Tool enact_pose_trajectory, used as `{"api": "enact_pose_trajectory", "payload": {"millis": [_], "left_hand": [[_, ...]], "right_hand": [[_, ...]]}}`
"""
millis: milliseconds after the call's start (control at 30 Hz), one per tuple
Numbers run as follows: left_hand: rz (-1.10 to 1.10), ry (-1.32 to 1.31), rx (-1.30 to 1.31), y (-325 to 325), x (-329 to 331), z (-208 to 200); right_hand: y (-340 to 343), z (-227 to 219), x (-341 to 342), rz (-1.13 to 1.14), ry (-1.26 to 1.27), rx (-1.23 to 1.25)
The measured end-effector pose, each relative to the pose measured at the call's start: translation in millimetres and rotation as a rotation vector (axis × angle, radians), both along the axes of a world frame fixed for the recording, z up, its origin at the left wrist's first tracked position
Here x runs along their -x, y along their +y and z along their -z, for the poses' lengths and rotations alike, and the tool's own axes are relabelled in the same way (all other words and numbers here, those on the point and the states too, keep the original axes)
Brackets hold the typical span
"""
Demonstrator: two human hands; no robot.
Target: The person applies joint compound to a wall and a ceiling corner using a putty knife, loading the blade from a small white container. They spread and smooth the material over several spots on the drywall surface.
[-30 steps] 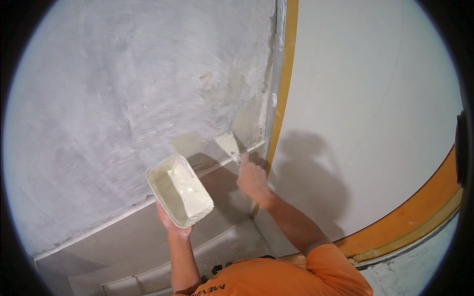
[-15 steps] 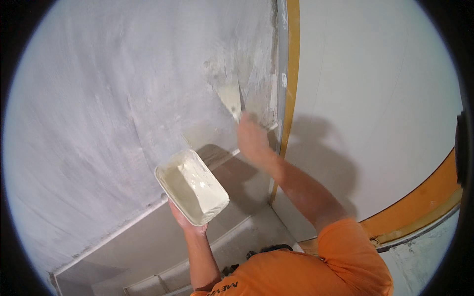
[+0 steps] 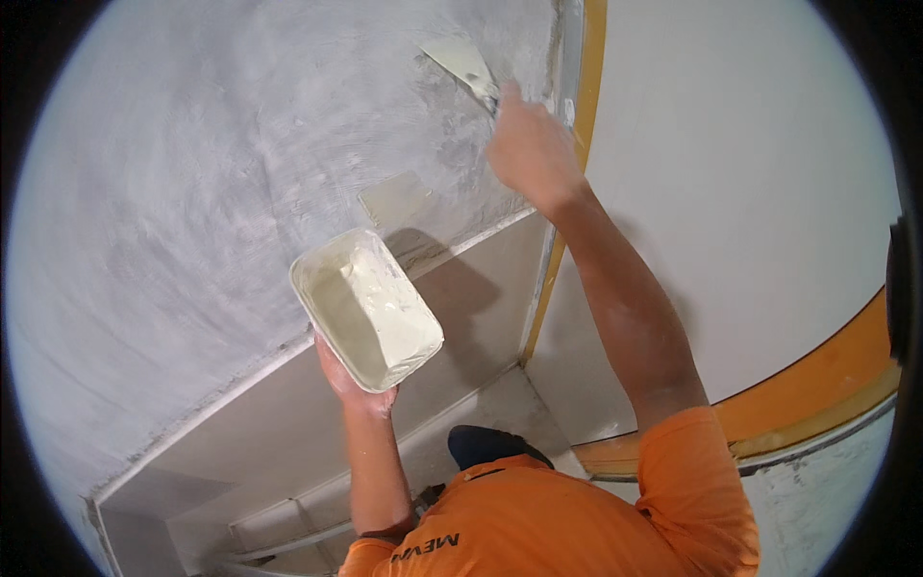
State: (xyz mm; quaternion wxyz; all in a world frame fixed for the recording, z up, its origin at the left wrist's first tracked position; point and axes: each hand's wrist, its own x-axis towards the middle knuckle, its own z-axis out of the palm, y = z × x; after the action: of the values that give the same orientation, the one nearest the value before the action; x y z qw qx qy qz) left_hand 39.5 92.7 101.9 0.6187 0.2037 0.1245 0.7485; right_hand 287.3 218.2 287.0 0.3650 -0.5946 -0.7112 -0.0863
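My right hand [image 3: 535, 152] is closed round the handle of a putty knife [image 3: 463, 63]. Pale filler coats the wide blade, which lies at the grey plastered wall [image 3: 240, 144] near its right edge. Lower and to the left, my left hand [image 3: 358, 381] supports a rectangular plastic tub [image 3: 311, 279] from below, its fingers mostly hidden under it. Inside the tub, cream-white filler [image 3: 389, 308] is heaped toward the right side. A thin patch of fresh filler [image 3: 395, 199] shows on the wall just above the tub.
Yellow tape [image 3: 588, 77] runs down beside the wall's right edge, next to a smooth white panel [image 3: 731, 192]. Below the plaster a pale ledge [image 3: 288, 358] borders a smooth lower surface. An orange band [image 3: 817, 385] curves along the lower right.
My right hand and the putty knife have moved up the wall and slightly right. The tub in my left hand has risen a little in the picture.
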Motion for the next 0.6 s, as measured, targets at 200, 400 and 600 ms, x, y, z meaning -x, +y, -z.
{"api": "enact_pose_trajectory", "payload": {"millis": [200, 400, 600], "left_hand": [[-0.03, -0.077, -0.028, 4.9, -6.5, 12.2], [-0.084, -0.103, -0.039, 6.5, -13.3, 15.3], [-0.158, -0.002, 0.044, 3.3, -16.5, 9.4]], "right_hand": [[40.9, 154.6, 23.5, -0.04, 0.093, 0.044], [-8.9, 295.6, 0.2, -0.059, 0.092, 0.599], [-16.1, 247.7, -17.7, -0.072, 0.198, 0.355]]}}
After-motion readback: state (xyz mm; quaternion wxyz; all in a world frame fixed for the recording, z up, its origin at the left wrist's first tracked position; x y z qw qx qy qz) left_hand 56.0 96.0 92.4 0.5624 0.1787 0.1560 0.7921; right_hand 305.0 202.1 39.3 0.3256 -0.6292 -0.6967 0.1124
